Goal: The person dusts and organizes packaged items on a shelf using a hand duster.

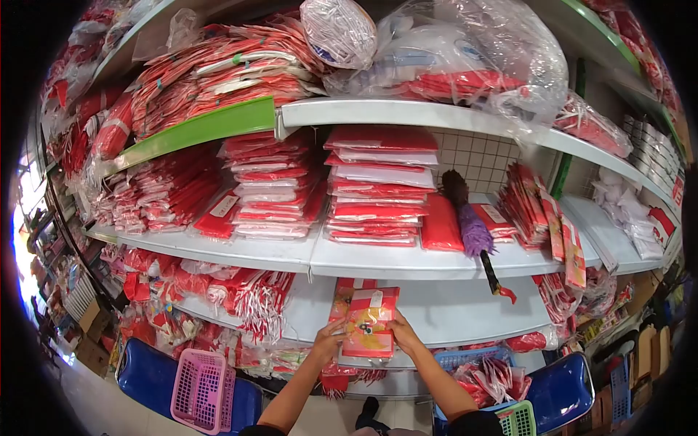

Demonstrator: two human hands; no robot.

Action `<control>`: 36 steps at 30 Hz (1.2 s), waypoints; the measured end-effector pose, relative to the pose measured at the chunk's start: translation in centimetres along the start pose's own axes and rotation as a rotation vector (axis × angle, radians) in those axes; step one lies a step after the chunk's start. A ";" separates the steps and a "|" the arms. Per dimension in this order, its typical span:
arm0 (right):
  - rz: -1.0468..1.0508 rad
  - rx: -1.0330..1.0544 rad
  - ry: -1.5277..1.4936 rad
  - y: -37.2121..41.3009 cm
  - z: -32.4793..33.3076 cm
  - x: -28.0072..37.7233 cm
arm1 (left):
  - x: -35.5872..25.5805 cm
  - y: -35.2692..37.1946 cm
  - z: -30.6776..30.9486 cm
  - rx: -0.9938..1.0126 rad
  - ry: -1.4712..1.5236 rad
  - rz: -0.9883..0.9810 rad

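A flat red and yellow printed packet [369,320] with a small pale label is held up in front of the lower shelf. My left hand [329,342] grips its left edge, fingers curled round it. The right edge is pinched by my right hand [402,331], thumb at the front. Behind it, another similar red packet [339,304] shows at the upper left, partly hidden by the first.
Stacks of red and white packets [378,189] fill the middle shelf. A purple feather duster [474,225] juts over that shelf's edge [422,267]. Below stand a pink basket [198,385] on a blue chair [138,374] and a green basket [518,418] at right.
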State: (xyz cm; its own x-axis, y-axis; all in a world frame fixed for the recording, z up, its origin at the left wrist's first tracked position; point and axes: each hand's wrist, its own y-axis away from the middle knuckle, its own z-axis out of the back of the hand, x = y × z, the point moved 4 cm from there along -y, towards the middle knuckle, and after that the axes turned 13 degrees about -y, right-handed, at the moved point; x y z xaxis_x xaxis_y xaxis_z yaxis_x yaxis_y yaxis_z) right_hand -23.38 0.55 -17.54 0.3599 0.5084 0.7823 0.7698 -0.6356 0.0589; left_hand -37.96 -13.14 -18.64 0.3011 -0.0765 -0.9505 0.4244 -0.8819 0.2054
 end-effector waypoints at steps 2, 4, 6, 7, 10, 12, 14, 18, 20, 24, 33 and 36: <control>0.031 0.044 0.170 -3.4 0.4 -0.3 | -0.5 -3.2 2.1 0.001 -0.035 -0.081; -0.006 0.017 0.312 -5.8 -0.1 0.1 | -0.8 -6.3 3.4 -0.050 -0.106 -0.146; 0.200 -0.007 0.469 -11.1 2.9 -2.4 | -1.9 -8.7 4.2 -0.155 -0.218 -0.203; 0.199 -0.024 0.693 -12.2 2.8 -2.1 | -2.2 -10.0 4.8 -0.208 -0.273 -0.228; 0.250 -0.085 1.162 -15.4 4.8 -3.8 | 0.5 -14.0 8.0 -0.381 -0.702 -0.154; 0.305 -0.071 1.237 -15.8 5.9 -5.6 | 1.0 -14.5 8.4 -0.437 -0.877 -0.069; 0.379 -0.054 1.274 -15.8 5.7 -6.0 | 2.4 -15.3 8.6 -0.492 -1.011 -0.185; 0.513 -0.053 1.261 -14.0 5.1 -5.9 | 1.9 -14.9 7.6 -0.471 -1.080 -0.301; 0.563 -0.064 1.261 -13.6 5.1 -5.9 | 2.3 -14.9 7.7 -0.422 -1.099 -0.335; 0.572 -0.043 1.271 -12.3 5.6 -5.4 | 1.6 -13.1 6.3 -0.554 -1.269 -0.396; 0.553 -0.312 0.954 3.2 9.2 -1.2 | 0.0 -2.6 -2.6 -0.640 -1.275 -0.619; 0.610 -0.475 0.904 10.2 12.5 -1.4 | 1.4 0.8 -6.5 -0.598 -1.265 -0.687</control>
State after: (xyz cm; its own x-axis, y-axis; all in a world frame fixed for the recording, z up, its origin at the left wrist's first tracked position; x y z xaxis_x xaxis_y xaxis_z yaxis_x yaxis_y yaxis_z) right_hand -9.40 0.62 -25.77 -0.0495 -0.4260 0.9034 0.2592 -0.8790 -0.4003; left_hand -31.71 -10.91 -18.26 -0.8449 -0.3497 -0.4048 0.5321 -0.6275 -0.5684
